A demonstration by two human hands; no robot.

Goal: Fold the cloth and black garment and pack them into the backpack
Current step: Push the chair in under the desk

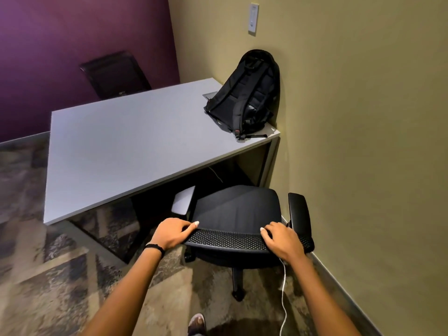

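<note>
Both my left hand (173,232) and right hand (281,241) grip the chair back (228,240), lower centre; backpack (247,93) stands upper right (cloth, garment unseen). Folding not begun, I judge; next, find them.

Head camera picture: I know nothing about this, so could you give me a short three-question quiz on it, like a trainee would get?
1. True or false: the backpack lies on the floor.
2. Pick one: what do the left hand and right hand grip?
A) the chair backrest
B) a folded cloth
C) a laptop
3. Short answer: what does the backpack lean against?

Key
1. False. It stands on the desk.
2. A. Both hands curl over its top edge.
3. The wall.
</note>
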